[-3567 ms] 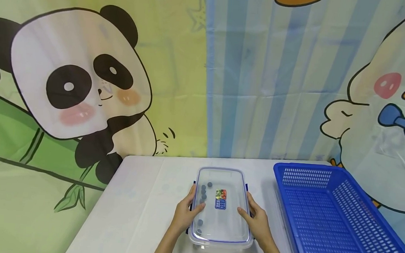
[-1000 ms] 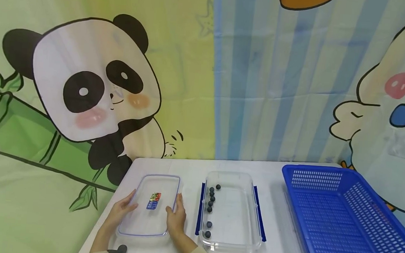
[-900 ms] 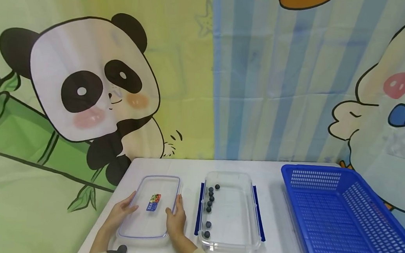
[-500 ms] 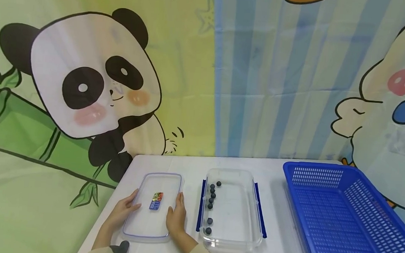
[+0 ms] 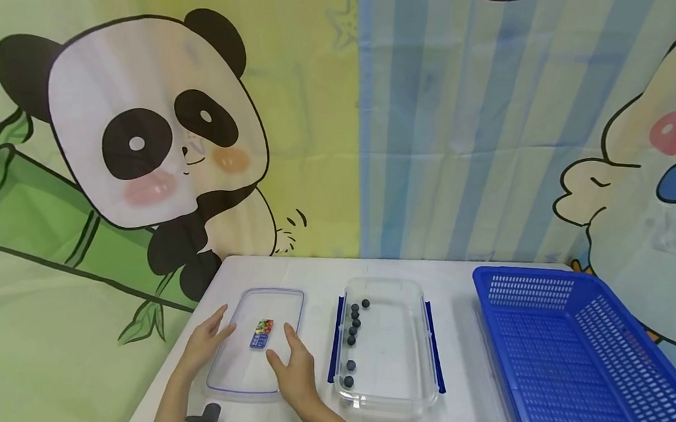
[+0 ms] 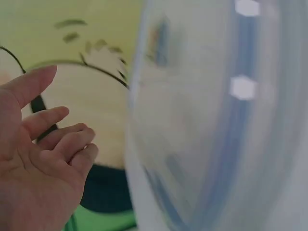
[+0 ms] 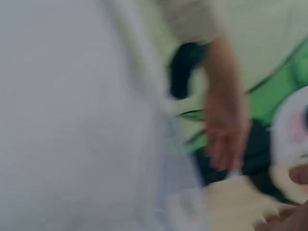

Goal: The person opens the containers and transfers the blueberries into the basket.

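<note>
A clear lid [image 5: 253, 372] with a blue-edged rim and a small fruit-printed label [image 5: 262, 334] lies flat on the left of the table. My left hand [image 5: 202, 344] hovers at its left edge, fingers apart, holding nothing. Over the lid's right edge my right hand [image 5: 297, 371] is lifted, thumb and fingers spread. In the left wrist view the loosely bent left hand [image 6: 48, 154] is apart from the lid [image 6: 202, 106]. To the right stands an uncovered clear plastic food container [image 5: 393, 345], its blue side latches [image 5: 434, 348] folded outward. Several blueberries [image 5: 352, 330] sit along its left side.
A large blue plastic basket [image 5: 545, 363] stands on the right of the white table [image 5: 322, 275]. Behind the table hangs a printed curtain [image 5: 319, 138] with a panda and a duck. A dark wrist strap [image 5: 204, 417] shows by the left forearm.
Earlier both hands gripped the lid on the container; it came off and was put down on the left. Just now both hands let go, the right one drawing up off its edge.
</note>
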Demonstrator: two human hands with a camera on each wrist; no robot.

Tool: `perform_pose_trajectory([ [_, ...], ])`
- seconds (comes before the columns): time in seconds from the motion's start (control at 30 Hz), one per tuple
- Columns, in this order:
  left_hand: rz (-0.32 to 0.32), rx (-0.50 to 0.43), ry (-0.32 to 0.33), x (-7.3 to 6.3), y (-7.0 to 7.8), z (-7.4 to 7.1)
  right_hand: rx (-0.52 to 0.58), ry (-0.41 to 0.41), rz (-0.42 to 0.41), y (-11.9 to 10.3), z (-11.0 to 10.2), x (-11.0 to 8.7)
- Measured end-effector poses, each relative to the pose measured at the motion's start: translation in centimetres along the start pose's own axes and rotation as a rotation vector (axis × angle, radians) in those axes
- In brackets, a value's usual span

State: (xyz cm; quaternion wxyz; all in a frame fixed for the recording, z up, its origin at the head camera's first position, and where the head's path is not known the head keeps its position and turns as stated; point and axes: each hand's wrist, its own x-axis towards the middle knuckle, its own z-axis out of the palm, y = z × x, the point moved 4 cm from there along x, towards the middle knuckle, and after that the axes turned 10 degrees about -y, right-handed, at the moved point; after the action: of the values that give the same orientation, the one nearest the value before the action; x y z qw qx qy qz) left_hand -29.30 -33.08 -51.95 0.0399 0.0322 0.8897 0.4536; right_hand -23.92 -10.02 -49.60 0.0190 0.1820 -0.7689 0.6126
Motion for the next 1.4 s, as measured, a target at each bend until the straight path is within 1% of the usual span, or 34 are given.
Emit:
perform_pose_trajectory([
  [0.07, 0.067, -0.072, 0.006, -0.4, 2.3, 0.7, 0.110, -0.095, -0.018, -2.6, -2.6, -0.6],
  [0.1, 0.093, -0.117, -0.001, -0.6, 3.6, 1.2, 0.180, -0.144, -0.017, -3.6, -4.2, -0.7],
  [0.17, 0.141, -0.244, -0.041, -0.9, 5.9, 2.7, 0.323, -0.231, 0.020, -4.9, -7.7, -0.7],
  [0.23, 0.159, -0.349, -0.106, -1.1, 7.6, 4.8, 0.413, -0.280, 0.093, -5.2, -11.2, -0.6],
  [0.3, 0.133, -0.421, -0.192, -1.2, 8.8, 7.2, 0.439, -0.313, 0.178, -4.8, -14.2, -0.4],
  [0.33, 0.122, -0.449, -0.240, -1.2, 9.2, 8.5, 0.433, -0.324, 0.224, -4.3, -15.4, -0.3],
  [0.37, 0.107, -0.458, -0.285, -1.2, 9.5, 9.7, 0.418, -0.335, 0.266, -3.7, -16.4, -0.3],
  [0.4, 0.089, -0.462, -0.328, -1.1, 9.7, 10.9, 0.398, -0.350, 0.305, -3.1, -17.2, -0.2],
  [0.47, 0.060, -0.468, -0.387, -0.9, 10.0, 13.0, 0.372, -0.388, 0.393, -1.7, -18.2, -0.2],
  [0.53, 0.041, -0.445, -0.403, -0.7, 10.1, 14.5, 0.341, -0.429, 0.479, -0.2, -18.4, -0.2],
  [0.6, 0.026, -0.418, -0.399, -0.4, 10.1, 15.5, 0.317, -0.477, 0.554, 1.1, -18.3, -0.4],
  [0.7, 0.017, -0.397, -0.400, 0.0, 10.0, 16.6, 0.265, -0.554, 0.642, 2.8, -17.5, -0.6],
  [0.8, 0.020, -0.439, -0.420, 0.2, 10.0, 17.1, 0.215, -0.629, 0.692, 3.9, -16.5, -0.7],
  [0.9, 0.032, -0.477, -0.436, 0.3, 10.2, 17.4, 0.173, -0.672, 0.728, 4.7, -15.6, -0.5],
  [1.07, 0.052, -0.504, -0.450, 0.5, 10.7, 17.4, 0.094, -0.706, 0.797, 5.9, -14.6, -0.6],
  [1.17, 0.065, -0.509, -0.452, 0.0, 11.7, 16.8, 0.039, -0.727, 0.825, 6.6, -14.0, -0.7],
  [1.27, 0.082, -0.511, -0.459, -0.6, 12.7, 16.3, 0.006, -0.725, 0.856, 7.3, -13.8, -1.0],
  [1.4, 0.084, -0.511, -0.471, -0.9, 13.1, 16.2, -0.005, -0.720, 0.883, 7.7, -13.8, -1.2],
])
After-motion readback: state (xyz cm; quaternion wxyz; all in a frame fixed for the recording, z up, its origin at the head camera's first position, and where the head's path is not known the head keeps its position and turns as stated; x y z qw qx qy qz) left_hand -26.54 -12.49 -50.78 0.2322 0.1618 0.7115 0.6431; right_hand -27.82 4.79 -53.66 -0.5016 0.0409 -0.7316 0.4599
